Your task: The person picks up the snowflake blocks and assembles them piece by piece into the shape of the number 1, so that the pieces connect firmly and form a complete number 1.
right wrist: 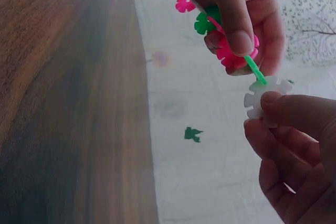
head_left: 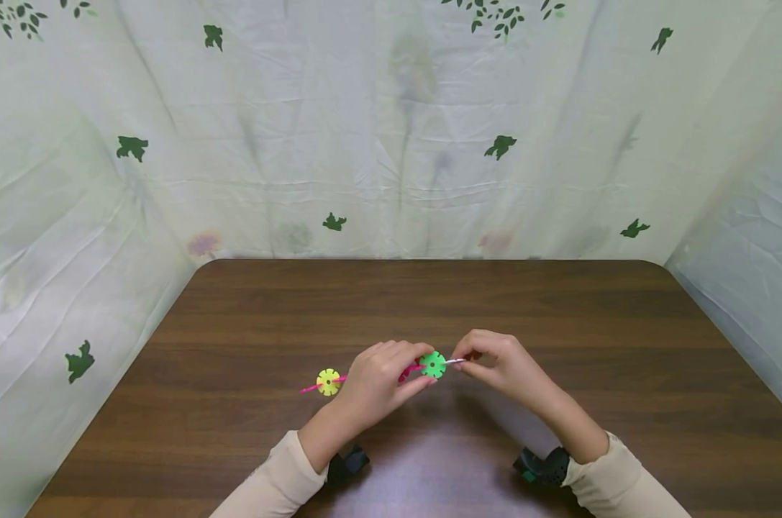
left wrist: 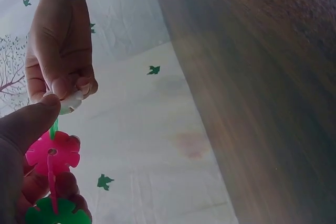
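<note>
Notched plastic flower discs are slotted together, alternately crosswise, into a chain. My left hand (head_left: pixel 387 370) grips the chain near its right end, with a pink disc (right wrist: pixel 231 56) under its thumb. A green disc (head_left: pixel 432 365) sticks out past the left fingertips, seen edge-on in the wrist views. My right hand (head_left: pixel 503 363) pinches a white disc (right wrist: pixel 262 100) between thumb and fingers, its rim right at the green disc's edge. Left of the left hand, a yellow disc (head_left: pixel 328 382) shows near the chain's other end. The middle of the chain is hidden by the left hand.
Both hands are over a brown wood-grain table (head_left: pixel 267 309). A pale cloth (head_left: pixel 378 144) with green bird prints hangs behind it and at both sides. Dark wrist devices sit under the left wrist (head_left: pixel 348 464) and the right wrist (head_left: pixel 542 467).
</note>
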Demonstrator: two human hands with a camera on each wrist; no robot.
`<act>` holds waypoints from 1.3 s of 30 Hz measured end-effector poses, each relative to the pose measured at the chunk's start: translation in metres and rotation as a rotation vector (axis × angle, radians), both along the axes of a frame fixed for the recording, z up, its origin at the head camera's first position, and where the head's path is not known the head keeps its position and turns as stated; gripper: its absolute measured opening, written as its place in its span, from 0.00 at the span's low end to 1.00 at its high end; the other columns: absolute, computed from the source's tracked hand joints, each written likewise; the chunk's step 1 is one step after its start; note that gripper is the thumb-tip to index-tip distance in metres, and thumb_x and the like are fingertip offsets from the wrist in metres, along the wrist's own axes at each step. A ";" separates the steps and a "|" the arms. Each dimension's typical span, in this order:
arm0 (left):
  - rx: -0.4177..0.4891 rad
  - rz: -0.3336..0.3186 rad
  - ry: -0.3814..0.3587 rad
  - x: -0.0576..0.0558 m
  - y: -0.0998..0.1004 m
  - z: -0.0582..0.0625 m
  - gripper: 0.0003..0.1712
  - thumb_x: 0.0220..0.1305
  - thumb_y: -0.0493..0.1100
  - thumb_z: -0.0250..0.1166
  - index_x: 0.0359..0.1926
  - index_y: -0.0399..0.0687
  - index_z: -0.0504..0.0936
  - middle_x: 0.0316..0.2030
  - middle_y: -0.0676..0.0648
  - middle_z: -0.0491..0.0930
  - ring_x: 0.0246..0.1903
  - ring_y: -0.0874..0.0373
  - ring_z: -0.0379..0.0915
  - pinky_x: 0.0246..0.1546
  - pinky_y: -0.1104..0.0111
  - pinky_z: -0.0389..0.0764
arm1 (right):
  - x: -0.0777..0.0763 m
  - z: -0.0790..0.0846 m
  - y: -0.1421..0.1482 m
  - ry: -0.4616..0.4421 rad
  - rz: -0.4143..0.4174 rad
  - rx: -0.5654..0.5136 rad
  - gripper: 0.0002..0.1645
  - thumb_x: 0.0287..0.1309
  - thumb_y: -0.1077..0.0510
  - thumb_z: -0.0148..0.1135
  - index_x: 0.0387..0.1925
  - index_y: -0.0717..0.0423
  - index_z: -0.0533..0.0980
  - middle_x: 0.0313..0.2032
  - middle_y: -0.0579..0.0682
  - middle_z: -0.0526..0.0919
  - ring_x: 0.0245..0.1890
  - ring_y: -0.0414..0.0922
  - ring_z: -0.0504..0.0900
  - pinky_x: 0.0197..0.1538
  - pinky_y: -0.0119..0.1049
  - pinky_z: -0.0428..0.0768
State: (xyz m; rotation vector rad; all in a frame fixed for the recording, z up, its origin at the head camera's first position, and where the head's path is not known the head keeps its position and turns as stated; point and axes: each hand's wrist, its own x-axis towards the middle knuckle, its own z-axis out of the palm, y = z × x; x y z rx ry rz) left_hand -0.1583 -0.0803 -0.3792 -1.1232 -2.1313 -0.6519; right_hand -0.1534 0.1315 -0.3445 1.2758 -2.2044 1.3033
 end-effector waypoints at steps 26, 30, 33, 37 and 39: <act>-0.014 -0.002 0.070 0.000 0.004 0.002 0.19 0.44 0.46 0.72 0.38 0.45 0.79 0.28 0.55 0.78 0.23 0.66 0.68 0.22 0.79 0.64 | -0.014 -0.028 0.005 0.061 -0.022 0.008 0.05 0.49 0.64 0.64 0.30 0.56 0.76 0.30 0.44 0.78 0.30 0.38 0.75 0.32 0.29 0.75; -0.005 -0.003 0.047 0.001 0.004 0.002 0.19 0.44 0.46 0.72 0.38 0.46 0.79 0.28 0.56 0.78 0.23 0.66 0.67 0.22 0.79 0.64 | -0.008 -0.021 0.002 -0.105 -0.004 0.017 0.17 0.41 0.73 0.66 0.35 0.58 0.74 0.32 0.48 0.78 0.32 0.41 0.75 0.34 0.36 0.75; -0.008 -0.013 0.037 0.002 0.005 0.001 0.18 0.45 0.46 0.71 0.38 0.47 0.79 0.28 0.56 0.77 0.22 0.67 0.66 0.22 0.79 0.63 | -0.001 -0.014 -0.003 -0.298 0.021 0.004 0.17 0.44 0.73 0.64 0.39 0.64 0.72 0.35 0.53 0.78 0.35 0.46 0.77 0.37 0.39 0.76; -0.018 -0.012 0.037 0.003 0.005 0.000 0.17 0.46 0.46 0.71 0.39 0.48 0.79 0.28 0.57 0.77 0.23 0.67 0.66 0.23 0.79 0.63 | 0.004 -0.013 -0.009 -0.465 0.023 -0.045 0.13 0.49 0.71 0.61 0.39 0.67 0.72 0.34 0.56 0.78 0.34 0.47 0.78 0.36 0.37 0.77; -0.023 -0.002 0.036 0.003 0.005 0.000 0.18 0.45 0.46 0.71 0.39 0.48 0.78 0.28 0.57 0.77 0.23 0.67 0.66 0.23 0.79 0.62 | 0.002 -0.019 -0.010 -0.497 0.022 -0.076 0.11 0.50 0.71 0.60 0.38 0.65 0.72 0.34 0.55 0.78 0.32 0.45 0.78 0.34 0.35 0.77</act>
